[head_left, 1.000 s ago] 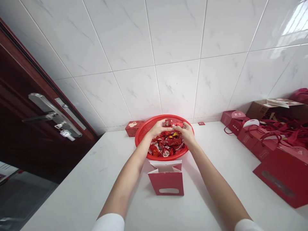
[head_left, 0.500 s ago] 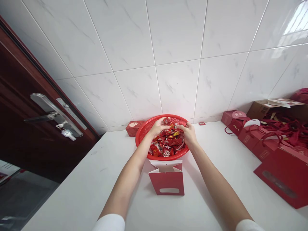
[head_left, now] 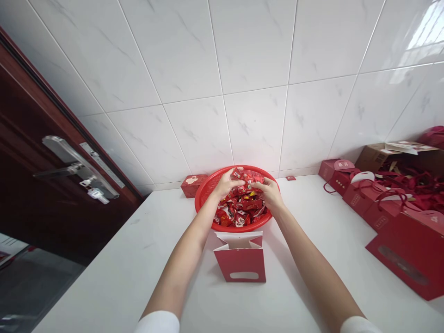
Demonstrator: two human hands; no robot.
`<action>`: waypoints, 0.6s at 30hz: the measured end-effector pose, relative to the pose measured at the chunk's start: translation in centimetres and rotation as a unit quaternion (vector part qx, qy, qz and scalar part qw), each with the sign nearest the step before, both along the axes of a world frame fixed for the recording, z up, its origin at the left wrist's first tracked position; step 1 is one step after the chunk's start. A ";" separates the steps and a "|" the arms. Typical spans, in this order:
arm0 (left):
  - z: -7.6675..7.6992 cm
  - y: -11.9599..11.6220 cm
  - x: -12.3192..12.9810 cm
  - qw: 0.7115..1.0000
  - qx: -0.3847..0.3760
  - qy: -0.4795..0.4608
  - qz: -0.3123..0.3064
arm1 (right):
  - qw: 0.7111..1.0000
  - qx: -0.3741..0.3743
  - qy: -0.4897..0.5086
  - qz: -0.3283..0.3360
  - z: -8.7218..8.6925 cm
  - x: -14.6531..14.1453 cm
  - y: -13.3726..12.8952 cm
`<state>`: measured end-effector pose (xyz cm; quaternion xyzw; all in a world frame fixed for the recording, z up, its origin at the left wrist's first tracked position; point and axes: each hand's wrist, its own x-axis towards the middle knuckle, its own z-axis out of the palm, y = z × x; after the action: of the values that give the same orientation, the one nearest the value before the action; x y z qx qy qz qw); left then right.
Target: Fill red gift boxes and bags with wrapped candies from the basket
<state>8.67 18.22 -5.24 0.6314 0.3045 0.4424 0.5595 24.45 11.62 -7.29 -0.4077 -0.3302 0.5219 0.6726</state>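
Red-wrapped candies [head_left: 243,204] fill much of a round red plastic basket [head_left: 204,195] by the tiled wall. Over the basket's left part, my left hand [head_left: 226,183] has its fingers closed around wrapped candy. Across from it my right hand [head_left: 270,192] reaches in from the right, its fingers curled on candies near the middle. Just in front of the basket stands a red paper box [head_left: 243,264] with its top open and a pale oval on its front; neither hand touches it.
A small red box [head_left: 191,185] sits left of the basket. Several red gift boxes [head_left: 373,212] line the right side, beside a cardboard box [head_left: 373,159] with red ribbons. A small red packet [head_left: 290,178] lies near the wall. A dark door [head_left: 38,185] is at left.
My right hand has shifted slightly left over the candies, nearer my left hand. My left hand stays in nearly the same place.
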 end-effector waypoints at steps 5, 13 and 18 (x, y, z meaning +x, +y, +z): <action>0.3 -0.3 -0.1 0.999 -0.050 -0.005 -0.020 | 1.000 -0.009 0.007 -0.005 0.0 0.0 0.1; 0.5 -0.5 -0.2 0.998 -0.054 0.014 -0.035 | 0.999 -0.035 0.010 0.006 0.1 0.0 0.2; 0.4 -0.5 -0.2 0.997 -0.056 0.035 -0.040 | 0.999 -0.039 0.020 0.008 0.1 0.0 0.2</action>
<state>8.49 17.75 -4.79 0.6258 0.3228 0.3799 0.5999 24.47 11.86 -7.16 -0.4205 -0.2997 0.5479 0.6582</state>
